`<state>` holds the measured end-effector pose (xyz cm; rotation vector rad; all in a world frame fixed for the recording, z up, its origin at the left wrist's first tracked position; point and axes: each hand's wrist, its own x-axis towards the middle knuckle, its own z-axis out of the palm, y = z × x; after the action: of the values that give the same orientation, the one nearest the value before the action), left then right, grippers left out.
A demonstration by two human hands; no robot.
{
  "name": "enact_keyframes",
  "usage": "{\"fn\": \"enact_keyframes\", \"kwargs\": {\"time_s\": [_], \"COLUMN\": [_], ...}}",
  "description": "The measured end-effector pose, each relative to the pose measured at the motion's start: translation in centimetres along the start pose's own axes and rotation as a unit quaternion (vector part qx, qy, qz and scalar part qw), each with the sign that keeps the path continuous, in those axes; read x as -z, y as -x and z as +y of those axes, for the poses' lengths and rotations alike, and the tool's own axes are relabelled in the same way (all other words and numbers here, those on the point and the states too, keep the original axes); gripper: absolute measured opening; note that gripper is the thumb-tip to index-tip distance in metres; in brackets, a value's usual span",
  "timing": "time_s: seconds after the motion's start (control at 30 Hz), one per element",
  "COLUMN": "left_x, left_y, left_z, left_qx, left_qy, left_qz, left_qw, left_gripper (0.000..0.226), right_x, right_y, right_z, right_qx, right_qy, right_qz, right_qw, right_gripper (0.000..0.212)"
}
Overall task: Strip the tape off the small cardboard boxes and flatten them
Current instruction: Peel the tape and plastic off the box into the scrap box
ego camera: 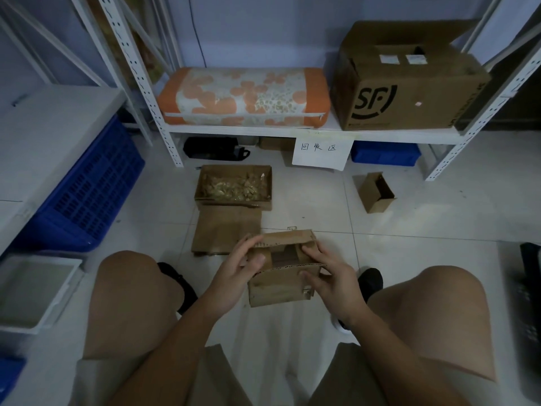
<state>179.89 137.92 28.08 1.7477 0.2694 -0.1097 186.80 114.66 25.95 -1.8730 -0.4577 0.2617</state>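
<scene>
I hold a small brown cardboard box [279, 284] above the floor between my knees, its top flaps open. My left hand [237, 266] grips its left side, thumb on the near flap edge and fingers curled over the far flap. My right hand [329, 278] grips the right side, fingers reaching inside the opening and thumb pressed on the front wall. A flattened piece of cardboard [225, 228] lies on the tiles just beyond. Another small open box [376, 193] lies on its side to the right. A shallow open box [234, 186] filled with crumpled tape scraps sits farther ahead.
A white metal shelf [292, 133] ahead carries an orange patterned cushion [244, 96] and a large SF carton [409, 80], with a paper sign [322, 150] hanging below. A blue crate [87, 194] and a grey tub [35, 291] stand at left. My knees flank the box.
</scene>
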Motion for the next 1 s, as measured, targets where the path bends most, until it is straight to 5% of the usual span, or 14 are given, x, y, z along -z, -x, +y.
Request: {"fn": "enact_keyframes", "kwargs": {"time_s": [0.27, 0.43, 0.77, 1.0], "left_x": [1.0, 0.7, 0.2, -0.1], "left_y": [0.3, 0.0, 0.2, 0.4], "left_z": [-1.9, -2.0, -1.2, -0.7], "left_qx": [-0.01, -0.019, -0.027, -0.025], "left_qy": [-0.056, -0.067, -0.116, -0.176], "left_qz": [-0.026, -0.02, 0.004, 0.03], "left_qw": [0.998, 0.997, 0.993, 0.984], "left_gripper": [0.09, 0.099, 0.079, 0.063], "right_x": [1.9, 2.5, 1.4, 1.0], "right_y": [0.1, 0.7, 0.5, 0.1], "right_z": [-0.9, -2.1, -0.8, -0.2], "right_qx": [-0.069, -0.098, -0.061, -0.074], "right_qy": [-0.091, -0.179, 0.052, 0.051], "right_qz": [-0.189, -0.121, -0.044, -0.033], "right_qw": [0.975, 0.971, 0.996, 0.995], "right_gripper": [0.11, 0.079, 0.05, 0.051]}}
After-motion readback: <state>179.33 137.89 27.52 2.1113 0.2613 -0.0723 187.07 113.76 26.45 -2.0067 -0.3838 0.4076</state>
